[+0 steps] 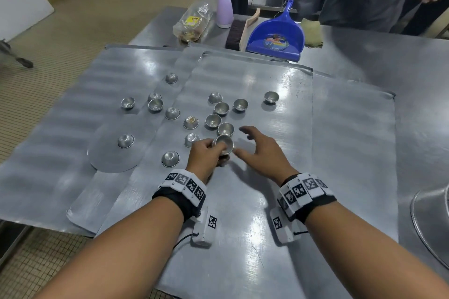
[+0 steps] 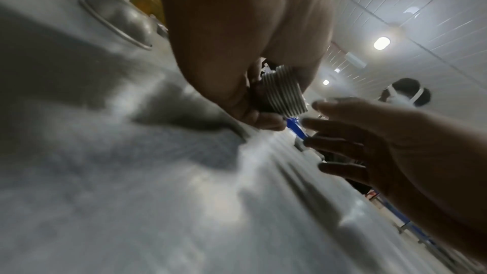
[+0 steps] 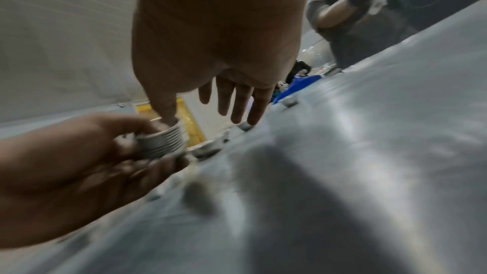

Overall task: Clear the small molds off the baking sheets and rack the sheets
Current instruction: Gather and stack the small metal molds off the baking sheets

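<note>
Left hand grips stacked molds (nested) — right hand fingers spread, empty.

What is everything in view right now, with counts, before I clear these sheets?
baking sheets: at least three, grey, overlapping on table
loose molds: about fifteen, silver, scattered over the sheets
stack of molds: one, silver, in left hand
round disc: one, grey, on left sheet
spray bottle: one, lilac, far edge
dustpan: one, blue, far edge
brush: one, wood-backed, left of dustpan
plastic bag: one, clear, left of bottle
cloth: one, olive, right of dustpan
left hand: grips the stack
right hand: open, beside the stack
</note>
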